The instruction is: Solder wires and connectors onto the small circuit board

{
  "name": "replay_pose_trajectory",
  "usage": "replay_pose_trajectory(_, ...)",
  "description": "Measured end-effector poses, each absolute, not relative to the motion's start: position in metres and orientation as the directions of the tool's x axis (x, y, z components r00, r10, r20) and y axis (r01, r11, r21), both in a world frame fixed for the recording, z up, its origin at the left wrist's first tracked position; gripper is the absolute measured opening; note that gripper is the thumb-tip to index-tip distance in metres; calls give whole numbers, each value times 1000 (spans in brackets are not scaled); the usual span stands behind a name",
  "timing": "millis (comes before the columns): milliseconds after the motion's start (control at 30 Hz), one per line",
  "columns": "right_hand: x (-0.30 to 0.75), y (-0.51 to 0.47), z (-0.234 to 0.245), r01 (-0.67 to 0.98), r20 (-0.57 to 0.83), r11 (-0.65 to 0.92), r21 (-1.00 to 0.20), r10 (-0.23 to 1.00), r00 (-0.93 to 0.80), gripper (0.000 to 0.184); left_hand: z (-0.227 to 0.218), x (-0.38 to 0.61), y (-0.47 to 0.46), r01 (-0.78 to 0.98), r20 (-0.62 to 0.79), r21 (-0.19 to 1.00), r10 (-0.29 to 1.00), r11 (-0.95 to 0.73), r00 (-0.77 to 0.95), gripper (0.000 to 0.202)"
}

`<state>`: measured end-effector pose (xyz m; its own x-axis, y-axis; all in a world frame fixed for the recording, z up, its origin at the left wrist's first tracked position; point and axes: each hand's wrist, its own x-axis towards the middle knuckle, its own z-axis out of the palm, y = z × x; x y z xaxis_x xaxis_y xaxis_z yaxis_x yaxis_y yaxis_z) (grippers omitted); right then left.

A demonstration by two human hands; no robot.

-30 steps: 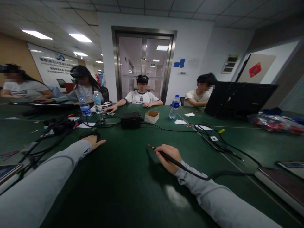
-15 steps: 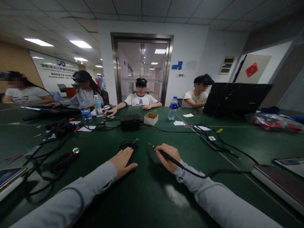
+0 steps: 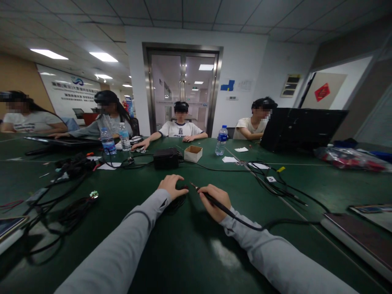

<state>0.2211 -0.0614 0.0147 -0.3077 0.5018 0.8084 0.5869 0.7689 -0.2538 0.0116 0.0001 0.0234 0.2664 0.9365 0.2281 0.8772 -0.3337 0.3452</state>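
Observation:
In the head view, my right hand (image 3: 214, 200) grips a soldering iron (image 3: 221, 207) like a pen. Its bare tip points up and left, and its black cord runs back over my right sleeve. My left hand (image 3: 170, 185) arches above a coiled black cable (image 3: 177, 206), thumb and fingers apart. Close to the thumb tip, a small reddish-brown cable end (image 3: 185, 187) shows, a short way left of the iron's tip. Part of the coil is hidden under my left hand and wrist.
A black box (image 3: 165, 158) and an open cardboard box (image 3: 193, 153) stand ahead. Water bottles (image 3: 221, 141), a monitor (image 3: 301, 128) and tangled cables (image 3: 73, 208) surround the work area. A dark-covered book or case (image 3: 358, 241) lies right. Several people sit across the green table (image 3: 196, 261).
My left hand has moved forward and right, from lying flat by the coil to arching over it. The coil has shifted slightly right and nearer. My right hand barely moves with the iron.

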Motion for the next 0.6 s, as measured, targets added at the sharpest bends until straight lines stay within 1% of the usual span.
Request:
replay_pose_trajectory(67, 220, -62, 16, 587, 812, 769, -253, 498, -304, 14, 10, 20, 9, 832, 205, 465, 951, -302, 231, 47)
replay_pose_trajectory(133, 220, -62, 16, 583, 811, 764, -275, 511, -287, 14, 2, 27, 12, 803, 206, 513, 951, -305, 229, 45)
replay_pose_trajectory(267, 220, -61, 16, 569, 805, 758, -318, 533, -260, 13, 3, 33, 9, 809, 212, 508, 953, -297, 217, 35)
replay_pose_trajectory(400, 221, -61, 14, 570, 803, 761, -311, 531, -271, 13, 5, 33, 10, 823, 215, 475, 948, -312, 235, 19)
replay_pose_trajectory(467, 221, -61, 14, 576, 806, 763, -294, 522, -280, 13, 3, 32, 11, 808, 218, 497, 946, -318, 239, 17)
replay_pose_trajectory(600, 221, -63, 16, 574, 808, 769, -282, 513, -290, 13, 0, 30, 11, 768, 221, 577, 958, -278, 180, 16)
